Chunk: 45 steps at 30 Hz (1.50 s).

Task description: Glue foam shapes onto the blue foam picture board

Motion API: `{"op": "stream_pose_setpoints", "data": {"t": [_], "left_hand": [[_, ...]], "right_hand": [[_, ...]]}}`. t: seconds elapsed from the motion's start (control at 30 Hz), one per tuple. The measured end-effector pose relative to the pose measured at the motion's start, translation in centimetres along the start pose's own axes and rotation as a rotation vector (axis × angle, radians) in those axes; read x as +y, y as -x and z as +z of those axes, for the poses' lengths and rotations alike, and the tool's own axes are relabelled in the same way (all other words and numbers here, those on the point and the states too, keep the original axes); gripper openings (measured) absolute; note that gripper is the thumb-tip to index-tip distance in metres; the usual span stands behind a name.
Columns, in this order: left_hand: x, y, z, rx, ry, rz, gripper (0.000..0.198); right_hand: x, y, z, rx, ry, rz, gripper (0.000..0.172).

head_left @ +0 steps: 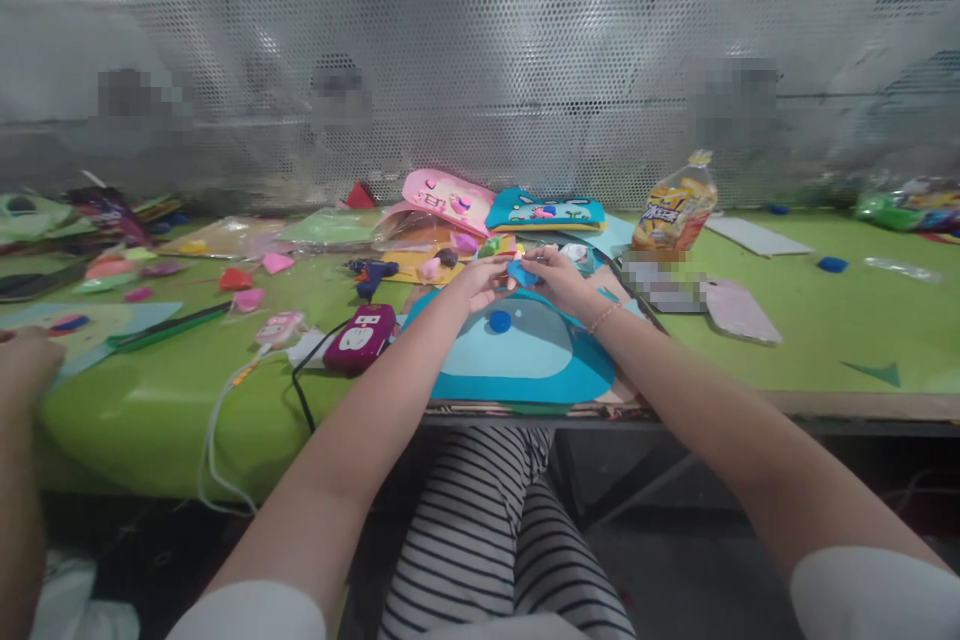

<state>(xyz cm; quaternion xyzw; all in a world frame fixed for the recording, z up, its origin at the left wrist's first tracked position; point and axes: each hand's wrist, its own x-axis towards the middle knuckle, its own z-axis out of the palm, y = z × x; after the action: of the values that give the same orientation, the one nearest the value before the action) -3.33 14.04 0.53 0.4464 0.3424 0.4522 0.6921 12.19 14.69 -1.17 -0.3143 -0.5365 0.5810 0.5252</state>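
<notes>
Between my two hands is a small blue piece [523, 273], felt or foam by its look; I cannot tell which. My left hand [489, 282] pinches it from the left, and my right hand [556, 278] has its fingers closed on it from the right. Both are held just above a teal cutout [592, 372] with rounded ends. A light blue oval [536, 345] lies on that cutout, with a round dark blue dot [499, 321] near its upper left. My fingertips partly hide the small piece.
Behind my hands lie pink [457, 200] and teal [547, 210] decorated pouches. A glue gun [371, 272], a purple power bank [361, 340] and cables are at left, near another person's hand [30, 360]. At right are a snack bag [675, 205] and a phone [741, 310].
</notes>
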Motion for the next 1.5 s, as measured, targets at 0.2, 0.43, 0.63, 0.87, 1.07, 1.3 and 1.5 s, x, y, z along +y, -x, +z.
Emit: {"op": "stream_pose_setpoints", "data": {"t": [0.2, 0.43, 0.63, 0.87, 1.07, 1.3, 1.5], "left_hand": [[0.19, 0.21, 0.3, 0.034, 0.042, -0.025, 0.01], [-0.01, 0.18, 0.18, 0.047, 0.016, 0.002, 0.007], [-0.06, -0.06, 0.11, 0.062, 0.023, 0.017, 0.006], [0.0, -0.09, 0.24, 0.089, 0.026, 0.011, 0.009], [0.09, 0.05, 0.36, 0.125, 0.056, 0.022, 0.008], [0.04, -0.07, 0.25, 0.155, 0.066, 0.035, 0.01], [-0.03, -0.06, 0.42, 0.117, 0.069, 0.051, 0.007]], "right_hand": [[-0.2, 0.13, 0.36, 0.041, 0.033, -0.006, 0.041], [-0.27, 0.17, 0.53, 0.052, 0.078, -0.005, 0.043], [0.04, -0.03, 0.26, 0.004, 0.118, -0.025, 0.041], [0.1, -0.1, 0.03, 0.003, 0.232, -0.026, 0.037], [0.17, -0.17, 0.07, 0.013, 0.226, -0.043, 0.037], [0.21, -0.2, 0.34, 0.023, 0.234, -0.053, 0.04], [0.14, -0.13, 0.49, 0.054, 0.273, -0.068, 0.042]]}}
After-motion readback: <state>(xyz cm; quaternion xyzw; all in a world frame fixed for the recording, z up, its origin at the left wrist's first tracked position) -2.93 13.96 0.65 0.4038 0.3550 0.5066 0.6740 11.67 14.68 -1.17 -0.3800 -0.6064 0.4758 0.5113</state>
